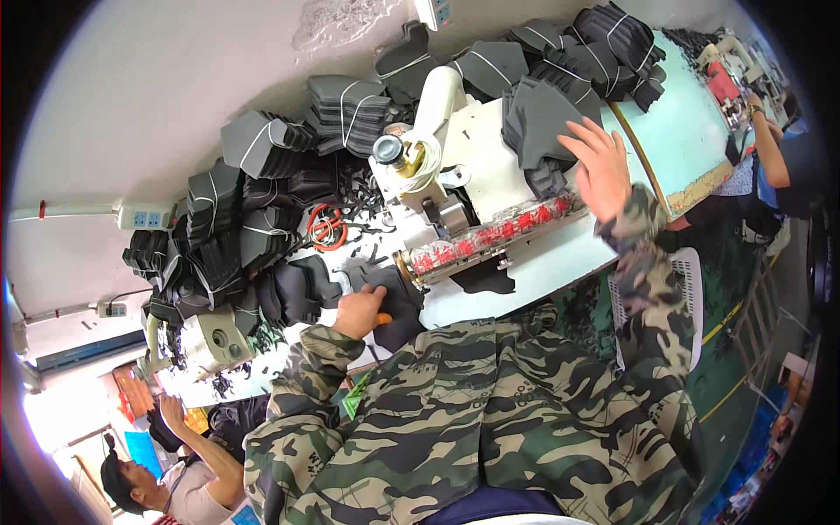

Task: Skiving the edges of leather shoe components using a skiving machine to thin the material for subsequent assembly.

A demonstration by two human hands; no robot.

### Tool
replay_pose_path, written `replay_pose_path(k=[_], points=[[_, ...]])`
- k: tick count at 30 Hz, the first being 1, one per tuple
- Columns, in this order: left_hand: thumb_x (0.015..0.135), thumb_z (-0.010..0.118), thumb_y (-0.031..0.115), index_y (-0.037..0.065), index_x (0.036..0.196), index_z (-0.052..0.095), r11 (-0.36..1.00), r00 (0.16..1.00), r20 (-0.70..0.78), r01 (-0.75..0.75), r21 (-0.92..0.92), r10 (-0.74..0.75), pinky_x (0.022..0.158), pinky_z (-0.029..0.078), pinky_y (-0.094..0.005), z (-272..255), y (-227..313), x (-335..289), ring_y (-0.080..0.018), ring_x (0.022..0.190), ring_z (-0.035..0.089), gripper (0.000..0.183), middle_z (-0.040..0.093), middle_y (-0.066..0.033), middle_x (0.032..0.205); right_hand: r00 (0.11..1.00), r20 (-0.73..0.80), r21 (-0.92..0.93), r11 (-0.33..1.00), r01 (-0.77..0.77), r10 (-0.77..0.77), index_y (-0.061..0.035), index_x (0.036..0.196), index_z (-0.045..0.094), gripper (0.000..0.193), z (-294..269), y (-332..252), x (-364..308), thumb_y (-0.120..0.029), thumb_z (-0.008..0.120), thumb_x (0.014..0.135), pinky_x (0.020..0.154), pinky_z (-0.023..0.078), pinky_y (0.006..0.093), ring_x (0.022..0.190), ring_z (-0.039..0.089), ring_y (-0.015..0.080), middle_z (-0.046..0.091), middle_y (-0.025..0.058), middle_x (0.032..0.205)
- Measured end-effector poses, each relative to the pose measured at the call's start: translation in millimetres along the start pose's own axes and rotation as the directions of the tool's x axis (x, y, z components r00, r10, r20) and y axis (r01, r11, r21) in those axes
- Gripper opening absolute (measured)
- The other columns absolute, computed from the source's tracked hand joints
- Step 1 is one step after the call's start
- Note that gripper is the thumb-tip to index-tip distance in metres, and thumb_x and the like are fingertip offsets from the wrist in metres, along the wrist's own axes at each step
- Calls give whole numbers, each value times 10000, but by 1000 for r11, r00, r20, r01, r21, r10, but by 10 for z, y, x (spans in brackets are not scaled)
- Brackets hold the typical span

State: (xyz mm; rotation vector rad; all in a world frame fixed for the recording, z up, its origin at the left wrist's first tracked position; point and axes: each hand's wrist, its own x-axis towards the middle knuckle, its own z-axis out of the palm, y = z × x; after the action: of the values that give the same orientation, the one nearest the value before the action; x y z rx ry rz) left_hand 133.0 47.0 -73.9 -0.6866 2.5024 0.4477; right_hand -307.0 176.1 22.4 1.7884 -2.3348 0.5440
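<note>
The white table (560, 265) gives me open room in a strip along its front edge. My camouflage jacket (499, 394) carries small printed lettering. The sewing machine (481, 149) ends in a chipped red edge on my side. Grey pieces (535, 114) lie piled on it; my right hand (602, 171), spread and unclenched, is just beside them. My left hand (357, 311) rests on dark pieces (401, 322); whether it grips, I cannot tell.

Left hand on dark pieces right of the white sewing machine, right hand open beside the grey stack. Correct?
Wrong side: in the head view, the left hand and dark pieces are left of the white sewing machine. The right hand is open beside the grey stack.
</note>
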Motion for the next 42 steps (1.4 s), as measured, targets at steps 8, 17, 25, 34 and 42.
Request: replay_pose_path(k=[8,17,25,34,42], points=[[754,705,305,94,883,652,986,940,-316,-90,139,130,673,496,-466,-90,16,-152,-362,783,634,253,617,-130,895,815,533,823,366,-435,-228,-11,1020,659,233,31,-1285,-491,-30,626,790,872,460,324,959,619,229,652,136,1021],[964,471,213,-6,1028,581,542,985,168,163,-824,-39,496,462,-243,-1279,382,189,-81,591,532,253,556,-39,736,772,632,773,134,-620,-66,0,1090,640,316,484,-1553,-656,-54,612,780,809,481,280,877,618,124,679,120,976],[886,532,217,-13,974,639,808,984,-56,-173,-564,172,649,477,-391,-1582,388,727,-310,693,624,268,657,-178,823,836,540,781,311,-542,99,-9,1124,614,359,321,-1643,-716,-95,637,776,797,492,299,880,653,234,662,165,999],[905,515,300,7,903,632,909,976,-182,37,-415,-123,685,476,-463,-1418,633,585,-369,688,631,315,612,-206,704,995,-96,453,888,81,-41,-66,929,655,225,-105,-1225,129,41,585,743,666,506,344,769,609,296,620,106,850],[988,416,326,44,1005,561,-57,982,180,183,-981,59,387,412,-238,-900,597,124,-134,394,519,318,575,-51,722,654,727,658,-58,-750,-209,-8,1111,562,321,20,-1585,-646,41,605,797,722,494,235,871,569,74,593,28,983]])
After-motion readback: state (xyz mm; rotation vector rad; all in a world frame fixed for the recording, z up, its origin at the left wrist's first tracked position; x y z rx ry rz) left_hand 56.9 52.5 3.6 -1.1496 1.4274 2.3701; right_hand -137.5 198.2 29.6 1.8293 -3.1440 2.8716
